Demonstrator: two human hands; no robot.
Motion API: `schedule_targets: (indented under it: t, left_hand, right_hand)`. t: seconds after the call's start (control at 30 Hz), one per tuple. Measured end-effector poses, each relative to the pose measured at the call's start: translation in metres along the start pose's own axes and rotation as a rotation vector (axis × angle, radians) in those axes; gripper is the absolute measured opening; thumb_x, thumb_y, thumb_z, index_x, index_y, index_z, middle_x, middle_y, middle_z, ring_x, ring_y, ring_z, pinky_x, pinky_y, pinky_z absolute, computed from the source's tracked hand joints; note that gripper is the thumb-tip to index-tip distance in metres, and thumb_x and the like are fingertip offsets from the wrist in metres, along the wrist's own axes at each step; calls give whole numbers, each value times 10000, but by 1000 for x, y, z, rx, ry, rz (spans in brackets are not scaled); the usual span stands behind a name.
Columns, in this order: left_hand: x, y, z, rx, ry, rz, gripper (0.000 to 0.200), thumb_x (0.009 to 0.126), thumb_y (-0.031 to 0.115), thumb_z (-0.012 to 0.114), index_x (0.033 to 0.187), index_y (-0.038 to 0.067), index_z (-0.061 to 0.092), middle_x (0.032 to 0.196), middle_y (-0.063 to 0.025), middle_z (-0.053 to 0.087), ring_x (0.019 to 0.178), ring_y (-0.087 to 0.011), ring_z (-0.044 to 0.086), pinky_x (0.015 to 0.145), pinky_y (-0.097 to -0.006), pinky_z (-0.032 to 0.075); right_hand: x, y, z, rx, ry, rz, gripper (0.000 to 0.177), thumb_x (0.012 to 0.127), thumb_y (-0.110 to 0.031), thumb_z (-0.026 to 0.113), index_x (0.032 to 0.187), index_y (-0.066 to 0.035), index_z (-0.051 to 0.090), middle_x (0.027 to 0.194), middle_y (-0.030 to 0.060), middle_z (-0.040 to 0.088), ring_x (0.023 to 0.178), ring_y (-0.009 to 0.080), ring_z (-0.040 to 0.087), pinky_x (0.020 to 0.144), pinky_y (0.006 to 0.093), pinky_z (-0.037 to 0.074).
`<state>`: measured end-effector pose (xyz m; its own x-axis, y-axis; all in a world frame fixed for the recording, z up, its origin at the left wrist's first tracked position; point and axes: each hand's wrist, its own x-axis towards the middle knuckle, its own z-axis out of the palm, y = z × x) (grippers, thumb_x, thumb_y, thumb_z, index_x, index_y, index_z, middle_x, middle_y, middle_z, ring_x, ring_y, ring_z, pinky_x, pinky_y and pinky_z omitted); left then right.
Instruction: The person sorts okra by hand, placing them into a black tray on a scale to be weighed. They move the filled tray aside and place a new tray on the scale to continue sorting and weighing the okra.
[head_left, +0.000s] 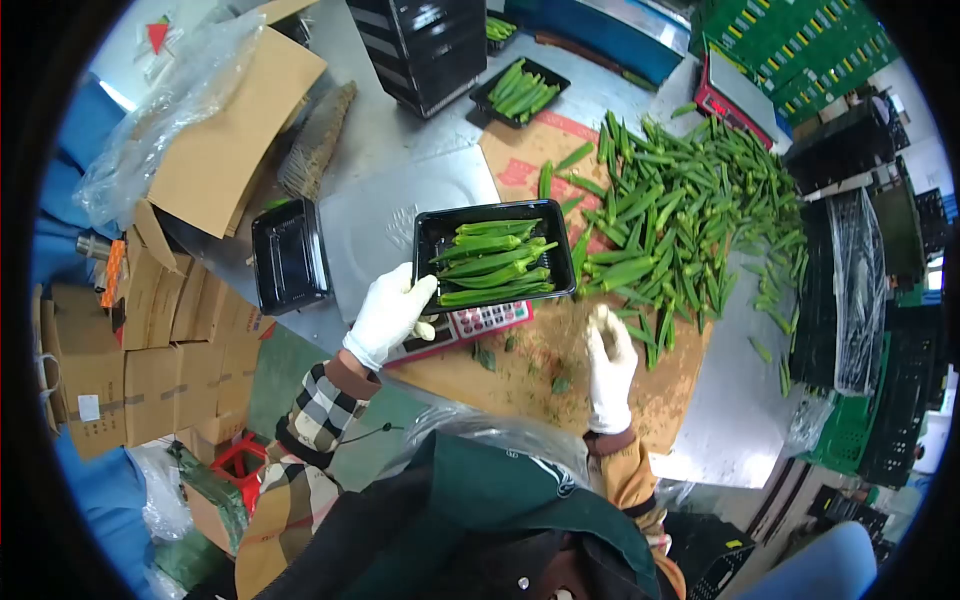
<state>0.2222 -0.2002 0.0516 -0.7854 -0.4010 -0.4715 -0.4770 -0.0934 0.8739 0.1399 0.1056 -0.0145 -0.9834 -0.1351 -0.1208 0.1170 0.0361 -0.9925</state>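
Note:
My left hand (391,312), in a white glove, grips the left edge of a black plastic tray (428,222). Several green okra pods (495,262) lie side by side in that tray, which is held over a scale with a steel platform (365,215) and a red-edged keypad (490,319). To the right, my right hand (611,368), also gloved in white, hovers over the cardboard at the near edge of a large heap of okra (690,215). Its thumb and fingers are slightly apart, with nothing seen between them.
A black tray (289,255) without okra sits left of the scale. Behind are a filled okra tray (519,92) and a tall stack of black trays (425,50). A red scale (737,100) stands at back right. Cardboard boxes (150,385) crowd the left; green crates (800,45) rise behind.

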Motion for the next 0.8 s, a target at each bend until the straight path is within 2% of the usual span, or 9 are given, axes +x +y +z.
schedule_targets:
  t: [0.07, 0.1, 0.13, 0.37, 0.57, 0.63, 0.7, 0.73, 0.8]
  left_hand:
    - [21, 20, -4, -31, -54, -21, 242, 1016, 194, 577, 1109, -23, 627, 855, -84, 678, 524, -148, 642, 447, -281, 515]
    - [34, 30, -5, -19, -69, 29, 276, 1026, 240, 559, 1097, -18, 623, 815, -93, 663, 512, -159, 641, 440, -284, 510]
    - [54, 38, -6, 19, -84, 73, 287, 1027, 258, 553, 1090, -14, 620, 789, -95, 657, 506, -167, 642, 437, -289, 508]
    - [257, 83, 24, 103, -29, 221, 398, 994, 289, 558, 923, -89, 662, 722, -181, 694, 552, -308, 715, 442, -362, 548]
    - [331, 102, 56, -180, 27, -15, 416, 965, 285, 615, 1190, -61, 560, 975, -204, 679, 644, -336, 740, 458, -414, 573]
    - [316, 103, 52, -112, 46, 64, 401, 957, 301, 643, 1170, -30, 568, 970, -171, 673, 646, -289, 730, 464, -373, 550]
    - [292, 102, 28, 91, 27, 301, 453, 940, 335, 695, 1221, 6, 563, 1000, -126, 670, 684, -188, 689, 526, -323, 516]
    - [290, 84, 13, -47, 38, 386, 563, 934, 352, 712, 1351, 14, 543, 1060, -121, 683, 783, -198, 702, 647, -339, 556]
    - [234, 81, -24, 348, 367, 504, 677, 913, 391, 729, 1449, 35, 520, 1258, -155, 687, 1125, -238, 667, 989, -327, 503]
  right_hand:
    - [-5, 32, -26, -52, 38, 139, 333, 973, -7, 644, 1302, 42, 622, 1284, 110, 666, 1143, 150, 615, 989, 293, 503]
    - [-11, 48, -36, -127, 31, 103, 347, 999, -109, 661, 1331, -14, 630, 1152, 2, 699, 869, 42, 611, 701, 192, 493]
    - [-20, 44, -36, -43, 54, 195, 332, 1000, -125, 661, 1316, -25, 642, 1135, -3, 708, 861, 41, 618, 682, 196, 490]
    - [-56, 70, -41, 57, 24, 398, 269, 995, -92, 654, 1253, -13, 652, 1070, 49, 729, 818, 110, 677, 663, 217, 506]
    - [-37, 59, -47, 14, 61, 372, 244, 996, -65, 634, 1231, -3, 653, 1081, 64, 722, 817, 113, 674, 660, 218, 502]
    - [-32, 59, -52, 13, 56, 340, 244, 996, -64, 634, 1231, -2, 653, 1083, 68, 721, 816, 112, 672, 660, 218, 501]
    - [-30, 59, -52, -6, 60, 348, 238, 998, -61, 629, 1227, -5, 658, 1079, 69, 725, 810, 108, 670, 665, 218, 500]
    - [-30, 60, -51, -6, 54, 356, 237, 999, -60, 628, 1227, -6, 659, 1078, 68, 726, 810, 107, 670, 666, 217, 500]
    - [-32, 65, -46, 7, 30, 360, 234, 1000, -58, 626, 1225, -7, 663, 1073, 64, 730, 809, 103, 670, 668, 218, 501]
